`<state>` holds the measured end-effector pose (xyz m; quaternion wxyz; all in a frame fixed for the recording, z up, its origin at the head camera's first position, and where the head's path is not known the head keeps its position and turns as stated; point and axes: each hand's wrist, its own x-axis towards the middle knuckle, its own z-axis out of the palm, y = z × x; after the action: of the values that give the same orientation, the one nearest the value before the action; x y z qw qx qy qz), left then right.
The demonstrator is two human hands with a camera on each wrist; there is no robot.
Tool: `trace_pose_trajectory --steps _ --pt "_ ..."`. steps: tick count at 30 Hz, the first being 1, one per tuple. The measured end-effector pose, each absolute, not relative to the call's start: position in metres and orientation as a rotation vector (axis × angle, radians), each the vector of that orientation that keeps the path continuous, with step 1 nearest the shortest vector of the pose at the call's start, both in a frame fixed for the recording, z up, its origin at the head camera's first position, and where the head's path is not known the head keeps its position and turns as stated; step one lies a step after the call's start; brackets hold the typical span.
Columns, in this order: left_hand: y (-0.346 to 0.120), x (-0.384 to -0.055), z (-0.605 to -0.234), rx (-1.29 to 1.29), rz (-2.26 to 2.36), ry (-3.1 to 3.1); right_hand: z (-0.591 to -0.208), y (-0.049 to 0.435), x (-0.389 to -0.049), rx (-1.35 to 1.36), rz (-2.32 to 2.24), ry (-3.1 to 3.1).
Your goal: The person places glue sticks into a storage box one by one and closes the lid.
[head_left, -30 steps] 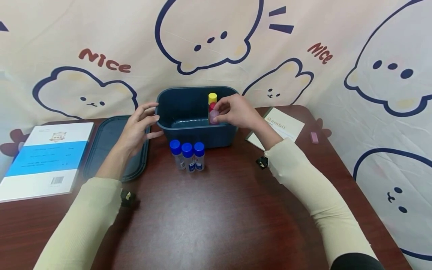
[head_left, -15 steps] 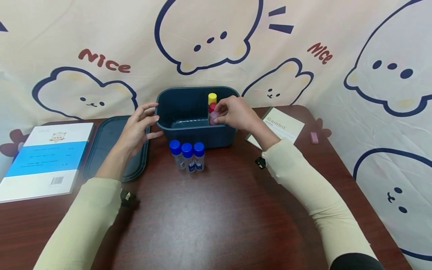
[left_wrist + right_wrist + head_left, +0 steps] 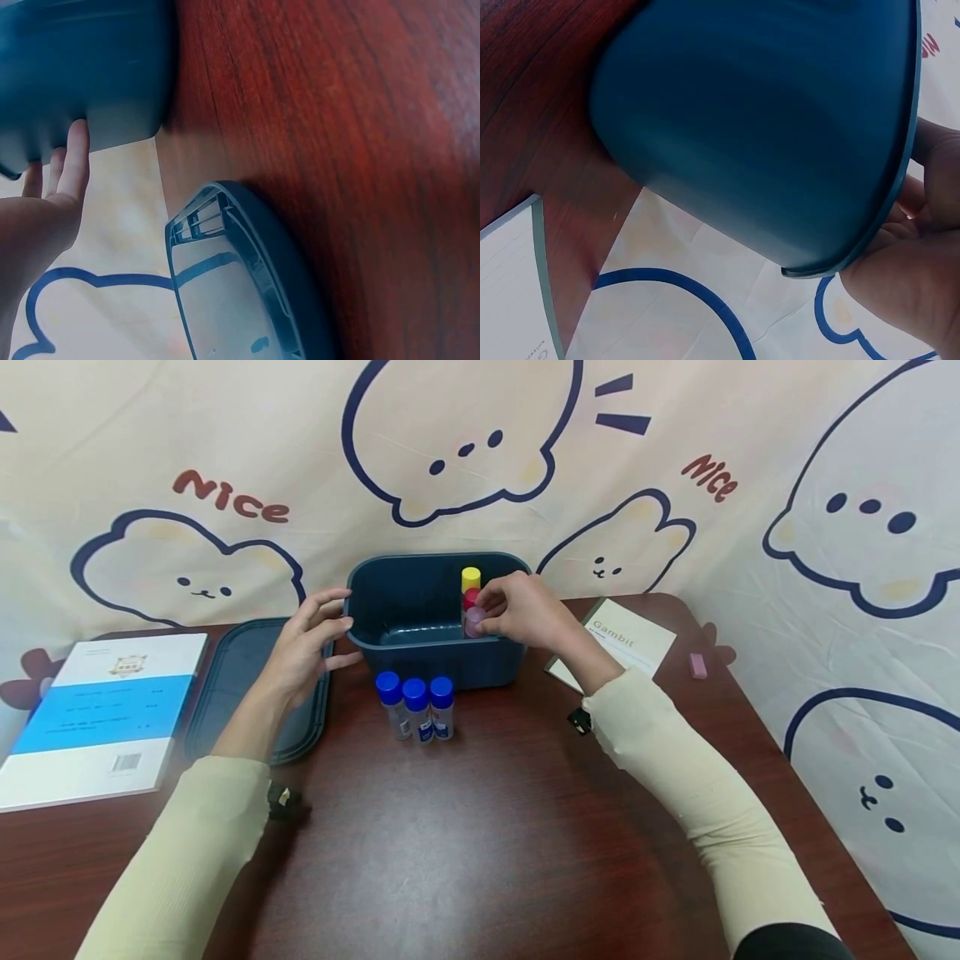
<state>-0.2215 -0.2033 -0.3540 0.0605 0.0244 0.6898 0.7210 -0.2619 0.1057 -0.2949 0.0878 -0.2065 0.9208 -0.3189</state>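
A dark blue plastic bin (image 3: pixel 442 667) stands at the back of the table. Inside its right end, a yellow-capped bottle (image 3: pixel 470 577), a red-capped bottle (image 3: pixel 470 597) and a purple-capped bottle (image 3: pixel 474 623) line up from back to front. My right hand (image 3: pixel 528 610) reaches over the right rim and pinches the purple cap; in the right wrist view the bin wall hides the fingertips. My left hand (image 3: pixel 296 652) touches the bin's left side, its extended fingers (image 3: pixel 77 154) against the outer wall. Three clear bottles with blue caps (image 3: pixel 416 693) stand in front of the bin.
The dark blue lid (image 3: pixel 300 727) lies left of the bin, partly under my left arm. A white and blue book (image 3: pixel 105 714) is at the far left. Right of the bin are a notepad (image 3: pixel 633 635) and a pink eraser (image 3: pixel 698 666). A printed cloth hangs behind the table.
My right hand and the purple-capped bottle have shifted very slightly. The left hand and the bin look the same as before.
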Motion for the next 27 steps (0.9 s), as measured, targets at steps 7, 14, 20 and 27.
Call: trace_pose_trajectory --steps 7,14,20,27 --pt "-0.203 -0.221 -0.354 0.063 2.212 2.047 -0.294 0.11 -0.26 -0.662 -0.955 2.717" --pt "-0.206 -0.219 -0.347 0.044 2.165 2.065 -0.289 0.117 -0.26 -0.7 -1.034 2.734" --pt "-0.209 -0.216 -0.344 0.051 2.111 2.107 -0.289 0.129 -0.268 -0.791 -1.17 2.736" --pt "-0.211 -0.211 -0.343 0.059 2.083 2.116 -0.293 0.144 -0.275 -0.763 -1.228 2.833"
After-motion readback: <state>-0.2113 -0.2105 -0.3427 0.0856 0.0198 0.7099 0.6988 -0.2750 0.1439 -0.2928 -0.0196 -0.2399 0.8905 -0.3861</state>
